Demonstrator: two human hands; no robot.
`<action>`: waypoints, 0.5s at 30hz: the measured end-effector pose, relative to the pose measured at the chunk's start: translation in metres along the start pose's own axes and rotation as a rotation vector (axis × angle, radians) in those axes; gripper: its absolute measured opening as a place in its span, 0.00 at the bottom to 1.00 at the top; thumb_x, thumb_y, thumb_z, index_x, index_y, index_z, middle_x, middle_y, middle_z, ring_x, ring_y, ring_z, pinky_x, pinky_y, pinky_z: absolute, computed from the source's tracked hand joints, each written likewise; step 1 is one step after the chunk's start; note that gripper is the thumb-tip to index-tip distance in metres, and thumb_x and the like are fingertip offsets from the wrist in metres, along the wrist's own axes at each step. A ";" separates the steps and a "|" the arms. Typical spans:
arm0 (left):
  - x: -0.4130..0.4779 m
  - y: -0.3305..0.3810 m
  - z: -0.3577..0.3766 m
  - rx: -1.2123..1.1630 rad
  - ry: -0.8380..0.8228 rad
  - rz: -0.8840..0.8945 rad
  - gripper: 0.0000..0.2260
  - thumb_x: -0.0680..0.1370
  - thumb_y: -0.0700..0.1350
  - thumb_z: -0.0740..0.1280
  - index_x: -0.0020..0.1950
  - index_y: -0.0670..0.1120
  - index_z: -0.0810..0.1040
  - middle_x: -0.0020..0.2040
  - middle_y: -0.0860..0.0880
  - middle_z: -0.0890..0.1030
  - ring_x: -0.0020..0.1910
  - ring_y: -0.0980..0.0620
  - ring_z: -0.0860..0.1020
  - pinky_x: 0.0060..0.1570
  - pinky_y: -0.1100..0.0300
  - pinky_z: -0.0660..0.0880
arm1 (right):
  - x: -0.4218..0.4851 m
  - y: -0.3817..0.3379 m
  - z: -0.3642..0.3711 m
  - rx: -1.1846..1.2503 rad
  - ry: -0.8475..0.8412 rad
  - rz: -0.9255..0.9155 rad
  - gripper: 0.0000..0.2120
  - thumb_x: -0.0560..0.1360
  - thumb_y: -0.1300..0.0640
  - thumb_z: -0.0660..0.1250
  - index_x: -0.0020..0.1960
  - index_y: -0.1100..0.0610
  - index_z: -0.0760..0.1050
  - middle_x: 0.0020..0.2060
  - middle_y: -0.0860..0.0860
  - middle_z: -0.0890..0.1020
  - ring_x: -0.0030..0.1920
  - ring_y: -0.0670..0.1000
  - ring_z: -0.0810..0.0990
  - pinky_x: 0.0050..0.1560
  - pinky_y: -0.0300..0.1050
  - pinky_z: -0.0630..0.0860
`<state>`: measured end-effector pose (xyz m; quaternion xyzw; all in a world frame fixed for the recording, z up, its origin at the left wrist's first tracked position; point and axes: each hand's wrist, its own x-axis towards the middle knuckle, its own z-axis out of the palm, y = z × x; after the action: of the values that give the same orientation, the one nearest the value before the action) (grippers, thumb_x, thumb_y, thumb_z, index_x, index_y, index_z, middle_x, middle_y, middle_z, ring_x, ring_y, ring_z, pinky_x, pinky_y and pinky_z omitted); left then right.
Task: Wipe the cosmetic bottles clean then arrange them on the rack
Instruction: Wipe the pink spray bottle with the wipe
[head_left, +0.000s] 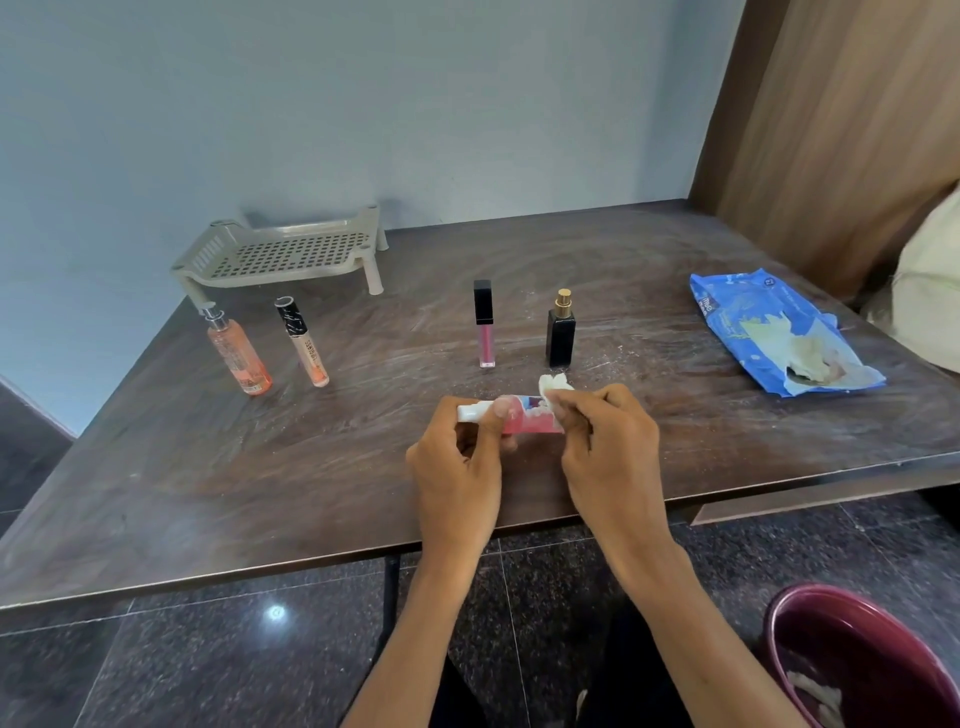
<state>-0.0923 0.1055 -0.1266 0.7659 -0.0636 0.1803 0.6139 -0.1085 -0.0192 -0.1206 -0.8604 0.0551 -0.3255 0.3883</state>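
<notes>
Centre frame, my left grip curls round the pink tube, my right grip pinches a wipe on it; hard rubbing could twist it free onto the worktop.

The left hand and right hand are bare, and so are the 2 forearms, uncovered down to the bottom edge of the view. Between them, low down, shows dark, near-black clothing; its cut cannot be told.

Home: wooden table, plastic rack
</notes>
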 end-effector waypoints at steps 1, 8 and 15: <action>0.000 0.000 0.000 0.003 0.001 0.001 0.10 0.78 0.56 0.68 0.47 0.50 0.80 0.34 0.55 0.85 0.36 0.61 0.84 0.37 0.59 0.82 | 0.001 -0.002 0.000 -0.010 -0.007 0.005 0.09 0.79 0.60 0.65 0.57 0.56 0.82 0.40 0.50 0.74 0.39 0.43 0.75 0.41 0.30 0.71; -0.001 0.001 -0.001 0.012 0.033 -0.028 0.11 0.78 0.57 0.66 0.44 0.52 0.79 0.36 0.58 0.85 0.33 0.58 0.83 0.33 0.58 0.81 | -0.010 -0.029 0.006 0.033 -0.076 -0.142 0.10 0.79 0.62 0.65 0.56 0.57 0.82 0.40 0.49 0.73 0.37 0.43 0.73 0.39 0.29 0.71; 0.000 -0.001 0.000 0.034 0.011 -0.012 0.12 0.80 0.56 0.66 0.45 0.48 0.79 0.33 0.54 0.85 0.34 0.61 0.84 0.35 0.63 0.80 | -0.003 -0.001 0.001 0.014 -0.001 -0.052 0.10 0.78 0.63 0.67 0.57 0.56 0.82 0.39 0.50 0.75 0.38 0.44 0.75 0.41 0.32 0.73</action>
<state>-0.0920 0.1053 -0.1281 0.7756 -0.0529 0.1818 0.6022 -0.1103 -0.0169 -0.1219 -0.8589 0.0304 -0.3353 0.3858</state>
